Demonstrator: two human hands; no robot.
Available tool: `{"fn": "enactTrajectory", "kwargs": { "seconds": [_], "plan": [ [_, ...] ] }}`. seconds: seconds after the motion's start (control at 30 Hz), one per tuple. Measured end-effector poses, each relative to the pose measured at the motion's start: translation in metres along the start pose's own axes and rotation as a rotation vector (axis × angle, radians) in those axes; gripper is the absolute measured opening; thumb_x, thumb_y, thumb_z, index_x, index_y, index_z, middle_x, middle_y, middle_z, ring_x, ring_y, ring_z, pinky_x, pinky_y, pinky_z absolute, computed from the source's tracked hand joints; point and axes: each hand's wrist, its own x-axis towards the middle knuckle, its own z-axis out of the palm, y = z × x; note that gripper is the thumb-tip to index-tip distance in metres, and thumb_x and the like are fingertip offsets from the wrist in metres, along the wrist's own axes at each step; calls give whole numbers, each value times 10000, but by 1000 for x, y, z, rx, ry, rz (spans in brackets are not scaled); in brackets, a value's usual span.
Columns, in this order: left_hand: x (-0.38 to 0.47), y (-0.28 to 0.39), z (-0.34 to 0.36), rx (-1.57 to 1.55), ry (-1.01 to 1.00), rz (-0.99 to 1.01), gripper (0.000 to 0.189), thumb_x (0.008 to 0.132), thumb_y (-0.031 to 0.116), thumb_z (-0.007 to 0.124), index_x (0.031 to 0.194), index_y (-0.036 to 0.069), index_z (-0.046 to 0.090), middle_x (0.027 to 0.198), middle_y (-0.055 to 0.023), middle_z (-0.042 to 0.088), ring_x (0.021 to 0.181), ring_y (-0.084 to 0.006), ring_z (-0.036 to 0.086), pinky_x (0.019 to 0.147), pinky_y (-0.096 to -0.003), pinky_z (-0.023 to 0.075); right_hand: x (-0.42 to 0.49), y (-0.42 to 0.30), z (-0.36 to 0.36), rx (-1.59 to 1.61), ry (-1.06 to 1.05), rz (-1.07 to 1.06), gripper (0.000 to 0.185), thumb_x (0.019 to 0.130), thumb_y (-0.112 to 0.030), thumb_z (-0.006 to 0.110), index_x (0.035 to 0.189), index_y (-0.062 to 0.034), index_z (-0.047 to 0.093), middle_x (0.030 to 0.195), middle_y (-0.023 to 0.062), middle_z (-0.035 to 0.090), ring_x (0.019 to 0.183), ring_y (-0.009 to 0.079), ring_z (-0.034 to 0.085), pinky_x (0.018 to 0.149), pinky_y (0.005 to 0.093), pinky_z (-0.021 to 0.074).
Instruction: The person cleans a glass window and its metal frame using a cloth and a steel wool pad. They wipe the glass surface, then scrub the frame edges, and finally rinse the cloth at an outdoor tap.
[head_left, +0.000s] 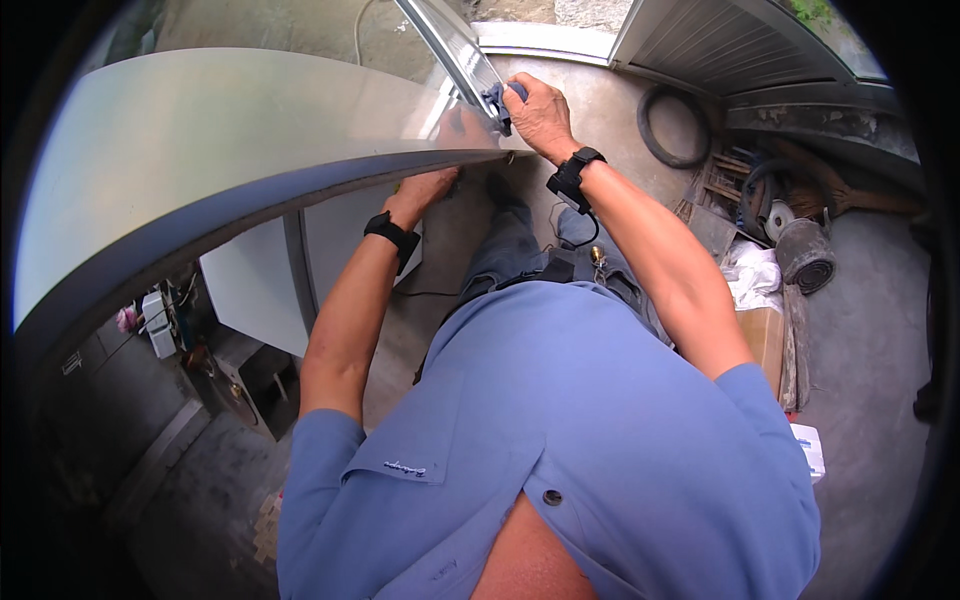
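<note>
A bunched dark blue-grey cloth (496, 103) is gripped in my right hand (541, 112), at the right end of a large, glossy, pale panel (247, 105). The panel mirrors part of a hand near that end. An aluminium frame (444, 49) with a glass-like pane runs up and away from the cloth. My left hand (429, 191) reaches under the panel's dark lower edge (300, 176). Its fingers are mostly hidden, so I cannot tell what they hold. Both wrists carry black straps, and a cable hangs from the right one.
Below the panel stands a white box-like cabinet (360, 240). To the right, a black tyre (675, 126) lies near a grey ribbed door panel (720, 49). Closer in are a rolled dark mat (805, 255), a white plastic bag (752, 274) and a cardboard box (761, 337).
</note>
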Motion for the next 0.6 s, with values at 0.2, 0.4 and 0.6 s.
{"fn": "enactTrajectory", "kwargs": {
  "seconds": [0.2,0.4,0.6],
  "plan": [
    [1,-23,1,227,-87,-111,496,1026,433,659,1298,19,690,1262,-239,714,1164,-420,670,1037,-471,510,48,21,20,853,344,702,221,978,-173,619,921,26,696,890,125,733,789,246,669,764,358,546],
    [11,3,-4,187,4,-117,479,904,436,802,1166,35,778,1151,-232,768,1108,-430,710,968,-494,546,27,62,-7,1461,373,671,141,1064,-119,586,1035,1,653,926,137,716,764,276,703,736,428,623],
    [29,39,-5,158,-117,-198,596,855,251,833,1403,190,605,1167,-217,767,1139,-448,707,959,-517,553,-62,74,-22,1482,288,521,202,1100,-136,529,1020,-28,679,887,79,701,737,214,671,697,366,587]
  ]
}}
